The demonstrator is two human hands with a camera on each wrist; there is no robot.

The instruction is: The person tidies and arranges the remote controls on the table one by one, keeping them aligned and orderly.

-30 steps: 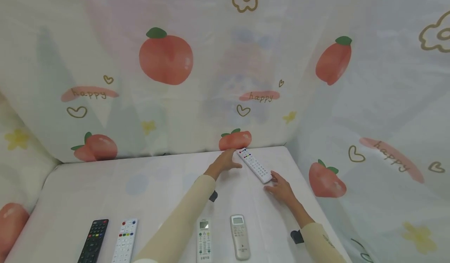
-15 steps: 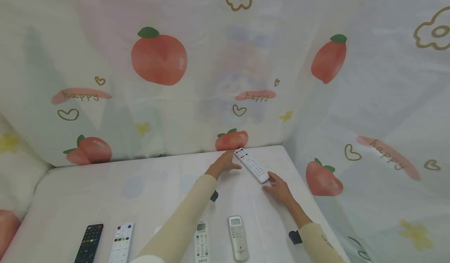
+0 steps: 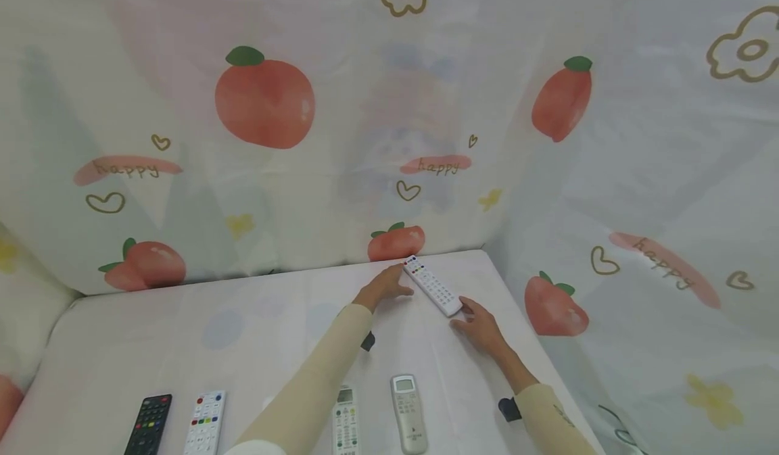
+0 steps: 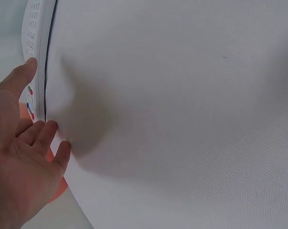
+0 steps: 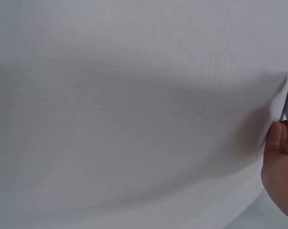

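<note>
A white remote control [image 3: 433,286] with coloured buttons lies slanted on the white-covered table, near its far right corner. At its far end is my left hand [image 3: 382,287], thumb stretched out. In the left wrist view that thumb overlaps the side of the remote [image 4: 37,52], while the other fingers [image 4: 46,136] bend slightly by its end. My right hand [image 3: 483,324] is at the near end, index fingertip right at the corner and thumb apart below it. The right wrist view shows its fingers [image 5: 273,138] low against the cloth, with only a sliver of the remote at the edge.
Along the front stand a black remote [image 3: 149,424], a white one [image 3: 205,422], a slim remote with a small screen [image 3: 346,421] partly behind the left sleeve, and a greyish remote [image 3: 409,414]. A fruit-printed curtain [image 3: 328,191] closes the back and sides of the table [image 3: 262,347].
The head view has turned a little to the right, so everything shifts left in it. Both hands and the white remote between them keep almost the same places.
</note>
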